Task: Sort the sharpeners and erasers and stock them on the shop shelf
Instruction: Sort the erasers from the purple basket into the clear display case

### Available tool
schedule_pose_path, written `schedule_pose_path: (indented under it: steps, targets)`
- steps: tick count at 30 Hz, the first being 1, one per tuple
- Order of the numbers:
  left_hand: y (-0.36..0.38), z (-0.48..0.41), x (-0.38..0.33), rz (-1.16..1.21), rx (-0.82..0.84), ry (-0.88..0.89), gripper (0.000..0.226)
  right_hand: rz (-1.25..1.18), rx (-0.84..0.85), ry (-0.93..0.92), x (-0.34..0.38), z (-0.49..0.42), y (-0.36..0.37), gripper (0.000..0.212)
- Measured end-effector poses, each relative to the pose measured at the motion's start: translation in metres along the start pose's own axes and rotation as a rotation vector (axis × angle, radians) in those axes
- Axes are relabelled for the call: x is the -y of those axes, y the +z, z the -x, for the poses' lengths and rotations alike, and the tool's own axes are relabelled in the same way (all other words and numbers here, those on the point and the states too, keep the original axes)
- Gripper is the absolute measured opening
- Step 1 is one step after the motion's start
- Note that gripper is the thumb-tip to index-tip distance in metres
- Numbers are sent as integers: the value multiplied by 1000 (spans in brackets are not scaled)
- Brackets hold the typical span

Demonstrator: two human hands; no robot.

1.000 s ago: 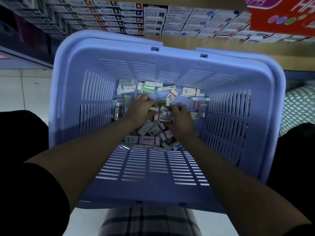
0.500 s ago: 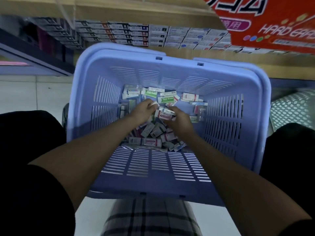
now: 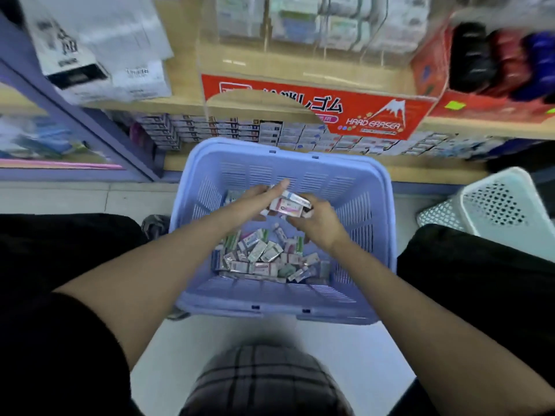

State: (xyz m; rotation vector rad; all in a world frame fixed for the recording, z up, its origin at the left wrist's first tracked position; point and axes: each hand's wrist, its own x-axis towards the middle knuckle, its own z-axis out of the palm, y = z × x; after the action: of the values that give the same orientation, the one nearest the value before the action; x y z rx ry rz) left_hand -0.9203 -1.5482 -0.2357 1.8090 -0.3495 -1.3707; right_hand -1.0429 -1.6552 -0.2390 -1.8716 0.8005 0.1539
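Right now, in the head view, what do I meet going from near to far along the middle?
Plaid cloth → near rim of the basket → loose packets → right hand → held packets → shelved boxes.

Hands, pair: bare forearms extended forward, converging.
Left hand (image 3: 255, 201) fingers straight, pressed against the small packs (image 3: 288, 204); right hand (image 3: 318, 220) curled beneath, gripping them.

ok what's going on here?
A person is working over a blue basket in front of a shop shelf. The right hand grips a small stack of packs above the loose pile in the basket. The left hand rests straight fingers against that stack. The handful is not on the shelf yet, and boxed stock already lines the shelf.
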Motion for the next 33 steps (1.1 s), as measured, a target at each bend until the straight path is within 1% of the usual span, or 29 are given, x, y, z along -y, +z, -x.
schedule_pose_path:
  steps: [2,4,6,9,10,12,14,15,16,19,21,23,26,27,28,30,31,33]
  targets:
    - [-4,21,-13,56,65,46,40,-64,19,2,20,15,-12,34]
    - [-9,43,-28,143,113,82,28,-102,39,-28,42,32,-24,36]
    - [-13,62,-44,185,139,119,20,-50,71,-77,66,49,-34,39]
    - [-24,87,-70,155,114,196,12,65,120,-154,102,70,-50,41]
    - [-29,95,-79,146,115,229,10,38,137,-171,112,76,-54,44]
    - [-39,111,-96,142,118,302,11,-133,174,-176,130,86,-64,46]
    - [-45,122,-108,149,100,370,15,-313,185,-174,145,92,-70,37]
    - [-48,127,-113,153,83,399,19,-349,162,-190,151,94,-72,32]
    - [-48,132,-116,155,68,422,25,-337,120,-222,153,95,-73,28]
    - [-48,141,-122,142,43,470,39,-135,-18,-362,157,96,-78,20]
    - [-47,145,-125,140,31,485,41,-47,-43,-433,160,95,-83,22]
    - [-46,148,-129,138,28,506,41,-10,-54,-511,166,94,-88,23]
    - [-47,150,-139,123,23,501,42,95,-171,-674,174,87,-94,27]
    - [-48,151,-142,131,17,485,41,50,-217,-661,176,85,-96,27]
    - [-49,150,-145,142,8,470,39,-73,-236,-588,177,83,-97,24]
    - [-52,148,-151,151,-18,450,32,-406,-180,-370,182,79,-100,15]
    - [-53,147,-154,144,-33,444,29,-517,-141,-282,184,77,-101,11]
    - [-55,145,-158,124,-50,429,26,-614,-130,-176,186,70,-104,13]
